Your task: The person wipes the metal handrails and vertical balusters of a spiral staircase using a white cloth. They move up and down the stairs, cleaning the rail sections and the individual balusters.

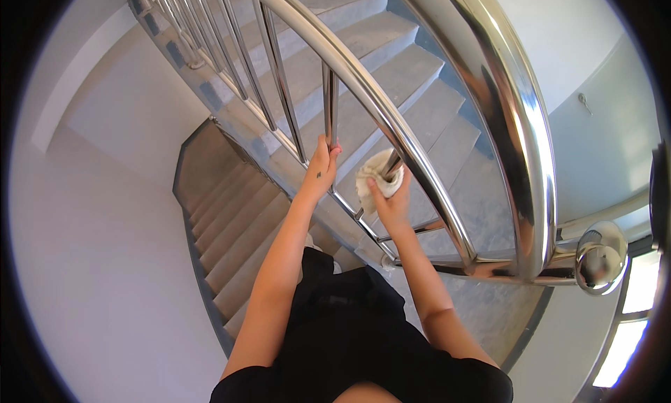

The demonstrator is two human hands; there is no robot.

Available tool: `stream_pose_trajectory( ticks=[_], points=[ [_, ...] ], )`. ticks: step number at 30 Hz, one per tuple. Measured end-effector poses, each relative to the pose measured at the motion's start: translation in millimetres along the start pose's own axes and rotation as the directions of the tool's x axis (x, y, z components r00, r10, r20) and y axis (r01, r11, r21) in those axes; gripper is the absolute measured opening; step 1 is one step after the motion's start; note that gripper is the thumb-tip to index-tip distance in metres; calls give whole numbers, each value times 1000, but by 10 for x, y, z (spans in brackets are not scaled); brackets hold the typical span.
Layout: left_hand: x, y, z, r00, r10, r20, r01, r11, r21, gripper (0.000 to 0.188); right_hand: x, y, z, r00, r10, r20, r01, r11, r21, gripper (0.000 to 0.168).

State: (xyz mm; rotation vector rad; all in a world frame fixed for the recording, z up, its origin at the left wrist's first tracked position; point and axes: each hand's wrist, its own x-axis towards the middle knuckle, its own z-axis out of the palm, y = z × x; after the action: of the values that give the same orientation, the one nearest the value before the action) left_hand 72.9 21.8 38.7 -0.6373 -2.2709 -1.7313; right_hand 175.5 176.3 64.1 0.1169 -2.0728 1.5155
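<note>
My left hand (pixel 323 164) grips an upright metal baluster (pixel 329 96) of the staircase railing, low on the bar. To its right, my right hand (pixel 392 204) holds a whitish cloth (pixel 373 178) wrapped around the neighbouring baluster (pixel 392 163). The cloth is bunched, and its lower edge hangs loose to the left of my thumb. Above both hands slopes a shiny tubular rail (pixel 361 78). The fingers of my right hand behind the cloth are partly hidden.
A thicker polished handrail (pixel 503 88) curves past on the right, near a round metal ball end (pixel 602 257). Grey steps (pixel 377 31) rise beyond the railing. Brown steps (pixel 230 235) lie at the left beside a pale wall (pixel 105 245). A window (pixel 624 340) shows at lower right.
</note>
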Motion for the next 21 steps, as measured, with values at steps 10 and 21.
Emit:
stream_pose_trajectory(
  ticks=[10,21],
  points=[
    [-32,12,11,1000,-21,11,22,999,-41,20,-385,788,173,982,185,31,-187,979,85,44],
    [-11,22,-51,998,-10,59,13,999,-45,20,-922,1692,380,948,317,43,-313,947,-77,49]
  ],
)
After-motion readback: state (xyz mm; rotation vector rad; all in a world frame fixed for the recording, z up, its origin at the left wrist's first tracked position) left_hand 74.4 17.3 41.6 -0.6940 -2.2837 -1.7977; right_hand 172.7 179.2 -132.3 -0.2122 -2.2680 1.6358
